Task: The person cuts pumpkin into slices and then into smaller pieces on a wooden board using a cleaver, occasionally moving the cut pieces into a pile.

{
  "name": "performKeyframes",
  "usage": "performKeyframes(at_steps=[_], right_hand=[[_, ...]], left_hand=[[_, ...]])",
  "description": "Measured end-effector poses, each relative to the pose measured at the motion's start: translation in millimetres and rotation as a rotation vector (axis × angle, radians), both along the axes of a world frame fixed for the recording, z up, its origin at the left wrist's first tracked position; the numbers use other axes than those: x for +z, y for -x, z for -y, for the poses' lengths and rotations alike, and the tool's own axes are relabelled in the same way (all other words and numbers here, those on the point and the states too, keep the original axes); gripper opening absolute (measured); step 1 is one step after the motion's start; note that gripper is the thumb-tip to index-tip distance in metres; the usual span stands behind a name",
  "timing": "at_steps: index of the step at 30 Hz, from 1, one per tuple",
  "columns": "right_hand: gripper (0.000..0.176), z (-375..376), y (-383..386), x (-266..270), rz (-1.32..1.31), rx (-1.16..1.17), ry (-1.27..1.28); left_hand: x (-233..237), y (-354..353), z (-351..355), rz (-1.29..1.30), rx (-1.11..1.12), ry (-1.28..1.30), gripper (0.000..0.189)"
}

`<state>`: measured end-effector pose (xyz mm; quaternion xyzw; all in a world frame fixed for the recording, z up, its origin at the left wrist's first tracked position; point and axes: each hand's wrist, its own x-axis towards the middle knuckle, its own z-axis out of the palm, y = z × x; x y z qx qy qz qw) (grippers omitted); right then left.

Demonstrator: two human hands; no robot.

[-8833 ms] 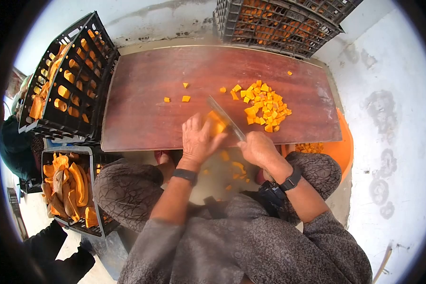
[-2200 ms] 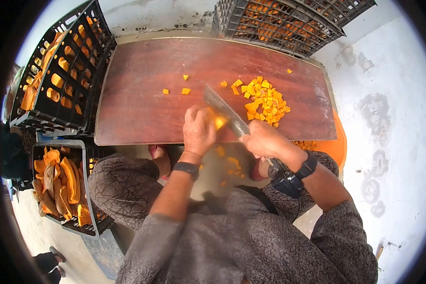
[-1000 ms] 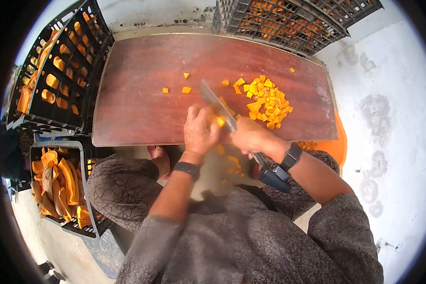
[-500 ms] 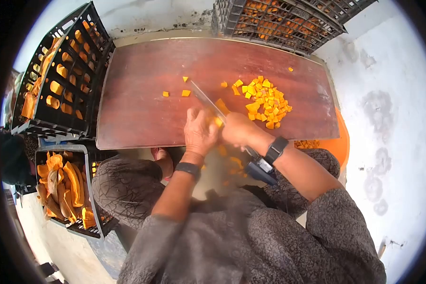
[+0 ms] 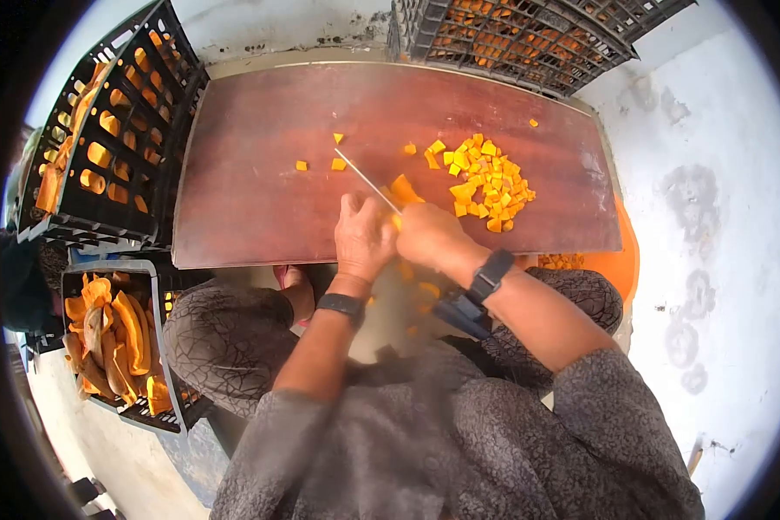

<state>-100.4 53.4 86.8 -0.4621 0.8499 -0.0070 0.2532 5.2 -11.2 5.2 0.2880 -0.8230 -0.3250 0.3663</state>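
Note:
My right hand is closed round the handle of a knife, whose blade points up and left over the reddish board. Close beside it on the left, my left hand has its fingers bent against an orange piece that is mostly hidden between the hands. A larger orange piece lies just beyond the blade. To the right of the hands is a pile of orange cubes. A few loose cubes lie near the knife tip.
The reddish board spans the front. A black crate of orange pieces stands at the left, with another crate below it. More crates stand behind the board. An orange basin shows under its right edge.
The knife blade has tilted and its tip has moved slightly left. My right hand has shifted a little to the left, nearer my left hand.

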Motion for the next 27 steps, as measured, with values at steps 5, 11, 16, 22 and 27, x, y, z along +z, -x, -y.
performKeyframes(at_steps=[5,11,16,22,27], right_hand=[[0.021,-3.3,10.4,17.4,0.263,-0.206,-0.081],[0.027,-19.6,18.1,14.3,0.36,-0.331,-0.011],[0.031,-36.4,14.4,43.8,0.365,-0.379,0.028],[0.029,-42.9,10.0,61.3,0.397,-0.347,-0.029],[0.033,-47.9,1.1,61.9,0.32,-0.301,-0.029]], left_hand=[[0.4,0.9,-1.3,-0.034,0.019,-0.02,0.022],[-8.2,-3.1,0.5,-0.054,-0.021,-0.042,0.027],[-3.6,-2.7,-3.7,-0.039,-0.002,-0.063,0.021],[-4.4,-1.4,-4.4,-0.079,0.019,-0.008,0.018],[-5.1,-1.0,-4.9,-0.084,0.039,-0.009,0.018]])
